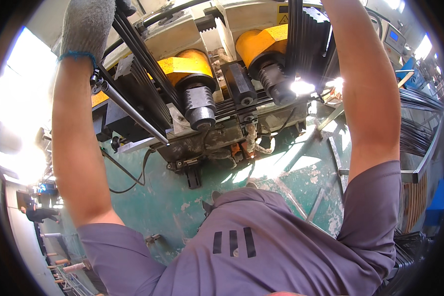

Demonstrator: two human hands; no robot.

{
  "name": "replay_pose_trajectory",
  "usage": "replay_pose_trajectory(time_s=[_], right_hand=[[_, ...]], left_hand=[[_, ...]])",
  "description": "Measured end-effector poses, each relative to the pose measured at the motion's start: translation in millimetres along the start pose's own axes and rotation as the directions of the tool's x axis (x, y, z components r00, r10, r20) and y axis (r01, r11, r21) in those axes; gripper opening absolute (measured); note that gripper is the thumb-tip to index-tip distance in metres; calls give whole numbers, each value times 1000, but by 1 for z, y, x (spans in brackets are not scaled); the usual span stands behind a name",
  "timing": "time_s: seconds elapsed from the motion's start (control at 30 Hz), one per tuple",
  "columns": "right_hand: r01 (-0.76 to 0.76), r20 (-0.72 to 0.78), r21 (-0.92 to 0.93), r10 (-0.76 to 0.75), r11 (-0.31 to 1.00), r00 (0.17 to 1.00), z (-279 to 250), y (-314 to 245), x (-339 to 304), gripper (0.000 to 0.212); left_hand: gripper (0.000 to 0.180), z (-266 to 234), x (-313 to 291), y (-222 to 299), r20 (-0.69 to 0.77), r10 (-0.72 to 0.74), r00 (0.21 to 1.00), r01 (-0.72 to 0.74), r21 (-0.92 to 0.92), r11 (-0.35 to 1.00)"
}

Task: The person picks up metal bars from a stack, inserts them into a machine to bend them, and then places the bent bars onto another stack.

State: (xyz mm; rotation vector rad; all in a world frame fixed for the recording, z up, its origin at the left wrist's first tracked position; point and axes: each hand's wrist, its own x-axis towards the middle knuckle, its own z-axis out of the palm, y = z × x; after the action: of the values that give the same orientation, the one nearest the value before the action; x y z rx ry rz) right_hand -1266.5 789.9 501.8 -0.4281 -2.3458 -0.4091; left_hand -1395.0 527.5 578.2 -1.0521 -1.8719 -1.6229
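My left hand (88, 27), in a grey knitted glove with a blue cuff edge, reaches up to the top left, over the machine. Most of its fingers are cut off by the frame edge, and whatever they hold or touch is hidden. Nearest to it are black ribbed guards (148, 64) and a thin metal rod (133, 116). My right forearm (367, 89) stretches past the top edge, so that hand is out of the picture. Between the arms stand two yellow housings (190, 64) with dark cylindrical heads (200, 106) and a black block (239, 84).
Bundles of dark rods (417, 135) lie on a metal rack (412, 175) at the right. A control box (393, 37) with a small screen is at the top right. Below the machine a cable (138, 180) loops over the green floor (163, 212). Another person (42, 213) is far left.
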Motion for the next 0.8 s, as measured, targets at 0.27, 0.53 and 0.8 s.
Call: replay_pose_trajectory(time_s=[0.27, 0.53, 0.8], right_hand=[[-22, 46, -57, 25, 998, 999, 0, 23, -10, 30], [6, 56, -3, -6, 1000, 998, -1, 5, -5, 31], [-5, 84, -55, 9, 998, 996, -3, 10, -7, 32]], left_hand=[[24, 25, 15, -18, 61, -62, 996, 65, -57, 996], [17, 3, -1, 1, 42, -168, 985, 165, 61, 984], [21, -31, -6, -20, 182, 54, 982, -85, 165, 983]])
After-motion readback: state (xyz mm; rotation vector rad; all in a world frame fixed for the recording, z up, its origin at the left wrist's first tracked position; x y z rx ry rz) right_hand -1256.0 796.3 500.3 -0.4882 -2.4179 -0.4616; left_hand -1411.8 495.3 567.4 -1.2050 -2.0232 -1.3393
